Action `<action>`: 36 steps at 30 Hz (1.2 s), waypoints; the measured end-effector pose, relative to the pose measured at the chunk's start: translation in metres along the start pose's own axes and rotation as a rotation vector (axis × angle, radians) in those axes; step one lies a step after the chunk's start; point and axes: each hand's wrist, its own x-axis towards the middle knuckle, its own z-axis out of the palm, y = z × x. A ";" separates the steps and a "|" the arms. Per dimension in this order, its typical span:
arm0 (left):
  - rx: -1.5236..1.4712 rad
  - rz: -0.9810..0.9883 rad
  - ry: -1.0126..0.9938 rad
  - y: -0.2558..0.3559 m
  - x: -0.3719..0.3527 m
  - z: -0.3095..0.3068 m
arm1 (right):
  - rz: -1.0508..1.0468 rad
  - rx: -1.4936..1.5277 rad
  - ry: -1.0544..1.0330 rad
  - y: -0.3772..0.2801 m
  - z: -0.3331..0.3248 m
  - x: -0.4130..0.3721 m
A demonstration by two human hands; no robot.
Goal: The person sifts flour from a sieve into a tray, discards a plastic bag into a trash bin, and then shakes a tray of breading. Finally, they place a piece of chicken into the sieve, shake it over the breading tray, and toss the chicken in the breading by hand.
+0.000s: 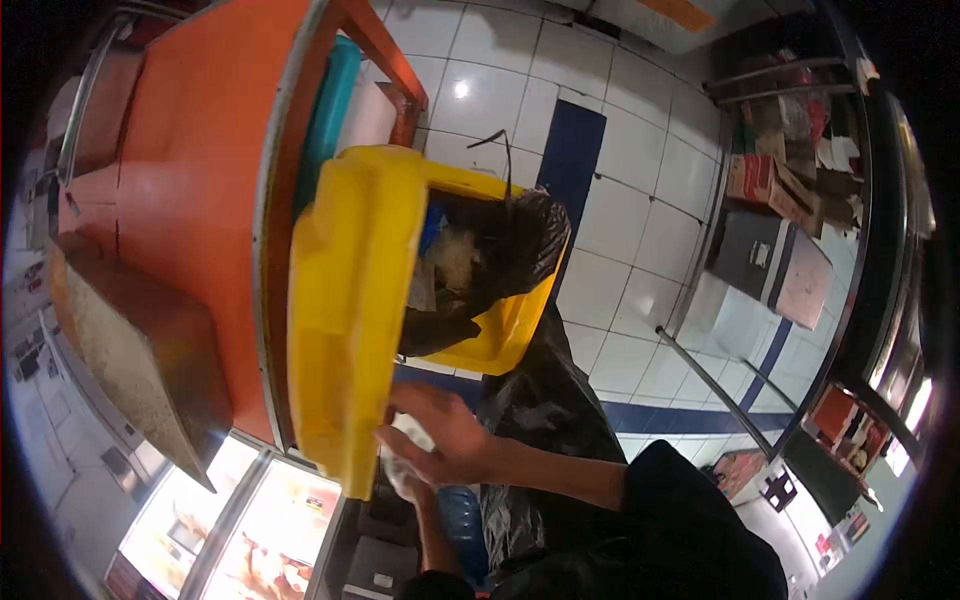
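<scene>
A yellow bin [515,335] stands on the tiled floor with its yellow lid [345,330] raised at its left side. A dark plastic bag [535,240] and mixed rubbish show in its opening. Beside the lid's lower part, my right hand [445,430] has its fingers curled around a crumpled white cloth or paper [412,432]. Just below it, my left hand [408,484] is against the same white material; its fingers are mostly hidden. A large black plastic bag [560,410] hangs or lies between the bin and my body.
An orange counter [195,180] with a metal edge runs along the left. A blue plastic bottle [462,525] is near my left forearm. At the right, a metal rack holds cardboard boxes [770,185] and a grey box [745,250]. Lit display cases [270,530] glow at lower left.
</scene>
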 end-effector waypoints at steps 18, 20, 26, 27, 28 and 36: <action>0.229 -0.123 -0.083 0.017 0.081 0.099 | 0.933 -0.174 0.694 0.274 -0.104 -0.011; 0.272 -0.113 -0.086 0.028 0.092 0.110 | 0.943 -0.110 0.758 0.285 -0.104 -0.005; 0.252 -0.023 0.045 0.038 0.105 0.140 | 1.041 0.585 1.013 0.284 -0.087 0.016; 0.305 -0.069 0.109 0.046 0.101 0.149 | 1.049 0.936 1.033 0.286 -0.080 0.015; 0.335 -0.073 0.135 0.042 0.105 0.150 | 1.050 0.953 1.031 0.301 -0.069 0.012; -0.044 -0.234 -0.061 0.059 0.142 0.184 | 1.044 1.186 1.153 0.370 -0.067 0.017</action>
